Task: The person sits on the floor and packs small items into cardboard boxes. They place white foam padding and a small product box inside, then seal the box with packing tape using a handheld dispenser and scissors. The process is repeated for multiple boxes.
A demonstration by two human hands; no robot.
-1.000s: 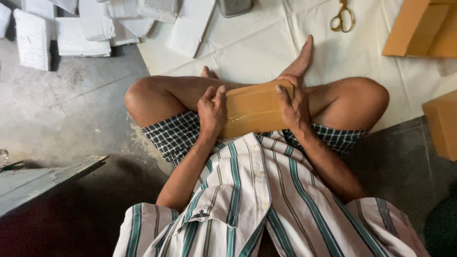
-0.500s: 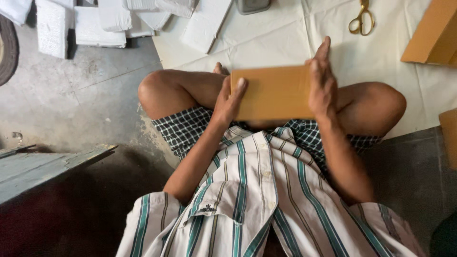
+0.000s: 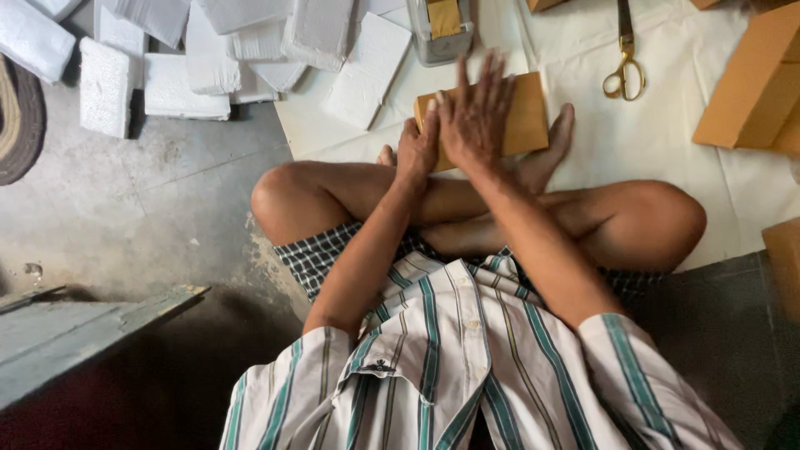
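We had the flat brown cardboard box [image 3: 521,117] down on the white sheet [image 3: 667,167] spread over the floor, just past the crossed legs and touching the right foot [image 3: 546,158].

Left hand [image 3: 417,154] gripped the box's near-left corner, fingers curled on the edge. Right hand [image 3: 477,117] lay flat on the top face, fingers spread and slightly blurred, pressing rather than clamping.

Handling, as we judged it: light, thin-walled carton, stiff across the faces but weak at edges and corners. The matte surface looked grippy, not slippery. The best hold seemed to be the two short ends or opposite long edges, palms flat; squeezing mid-face would likely dent it. We could not tell whether it was sealed or what was inside.

Nearby:
- tape dispenser [image 3: 442,29] with brown tape, just beyond the box
- gold-handled scissors [image 3: 623,58] to the right, apart from the box
- more brown cartons [image 3: 750,92] at the right edge, contents not visible
- white foam blocks [image 3: 183,75] piled loose at upper left, partly on bare concrete floor [image 3: 125,208], none in any container
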